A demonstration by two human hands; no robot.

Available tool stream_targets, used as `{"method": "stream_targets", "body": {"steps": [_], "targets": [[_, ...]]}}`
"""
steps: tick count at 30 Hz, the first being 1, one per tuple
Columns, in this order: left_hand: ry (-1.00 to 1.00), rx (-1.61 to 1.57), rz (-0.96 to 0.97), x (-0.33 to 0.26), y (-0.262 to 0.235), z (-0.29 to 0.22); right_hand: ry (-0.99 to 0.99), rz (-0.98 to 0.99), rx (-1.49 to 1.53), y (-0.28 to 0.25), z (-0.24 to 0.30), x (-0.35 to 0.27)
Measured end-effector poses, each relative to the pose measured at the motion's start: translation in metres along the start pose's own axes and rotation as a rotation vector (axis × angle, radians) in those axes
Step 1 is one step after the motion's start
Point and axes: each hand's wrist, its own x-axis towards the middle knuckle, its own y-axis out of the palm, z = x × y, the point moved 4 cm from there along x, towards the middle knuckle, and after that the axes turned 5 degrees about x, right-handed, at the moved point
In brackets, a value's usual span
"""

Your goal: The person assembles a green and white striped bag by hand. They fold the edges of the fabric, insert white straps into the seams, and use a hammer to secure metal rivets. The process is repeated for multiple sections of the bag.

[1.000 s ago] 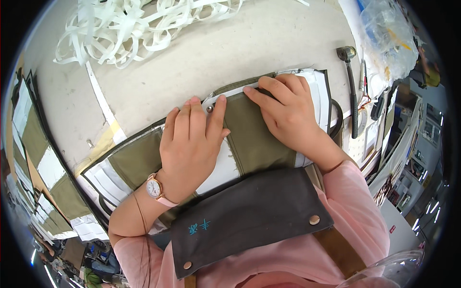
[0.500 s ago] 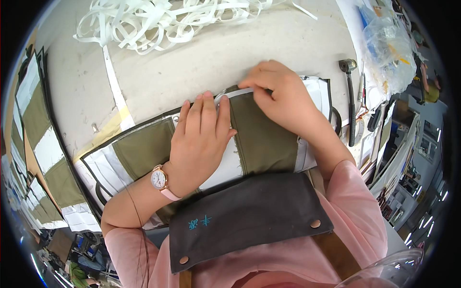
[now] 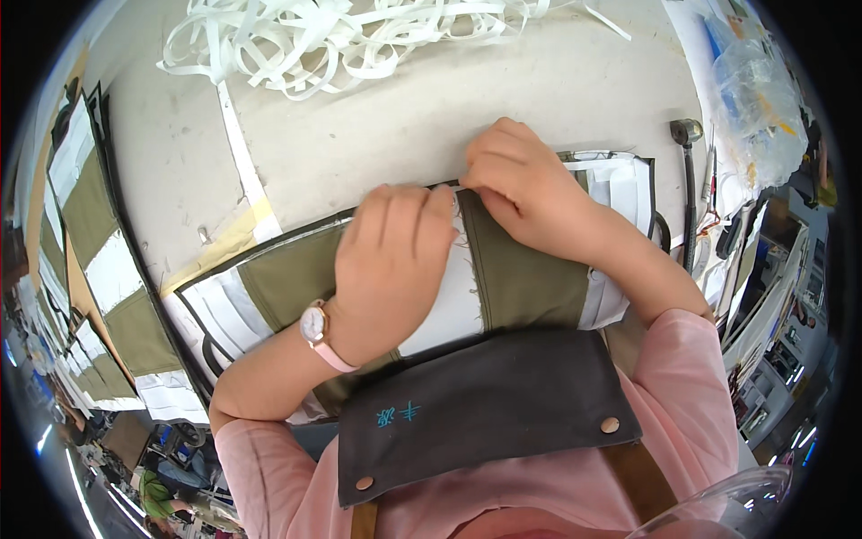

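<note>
A long fabric panel of olive and white sections with dark edging lies on the table before me. At its far edge a short piece of white tape shows between my hands. My left hand, with a watch on its wrist, bends its fingers over that edge; the fingertips close at the tape, and the thumb is hidden. Just to the right, my right hand is closed in a pinch at the same edge, its fingertips around the tape and partly out of sight.
A tangled heap of white tape lies at the far side of the table. On the right are a black-handled hammer and a clear plastic bag. More olive and white panels stand at the left.
My left hand has gone from lying flat with fingers stretched to bent fingers at the edge. The right hand has come closer to it, and less tape shows between them. The whole view has shifted slightly.
</note>
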Motion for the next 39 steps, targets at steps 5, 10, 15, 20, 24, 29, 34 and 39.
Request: {"method": "stream_targets", "body": {"steps": [5, 10, 15, 20, 24, 29, 34, 39], "targets": [[0.065, -0.076, 0.028, 0.006, 0.005, 0.014, -0.277, 0.033, -0.344, 0.009, 0.017, -0.012], [0.18, 0.221, -0.06, 0.004, 0.006, -0.004, -0.211, -0.062, -0.28, 0.004, 0.01, -0.01], [0.065, -0.032, 0.054, 0.009, 0.004, 0.004, 0.047, -0.126, 0.023, -0.007, -0.008, -0.013], [0.004, -0.288, 0.13, 0.019, 0.004, 0.016, -0.056, -0.086, -0.089, -0.004, -0.006, -0.016], [0.195, 0.063, 0.107, 0.012, 0.005, 0.002, -0.262, -0.072, -0.371, 0.003, 0.009, -0.021], [0.271, 0.242, 0.013, 0.009, 0.005, -0.009, -0.194, -0.126, -0.313, -0.004, 0.008, -0.023], [0.287, 0.171, 0.026, 0.006, 0.008, -0.007, 0.003, -0.182, -0.186, -0.016, -0.006, -0.028], [0.284, 0.254, 0.052, 0.007, 0.008, -0.015, -0.074, -0.086, -0.22, -0.02, -0.005, -0.026]]}}
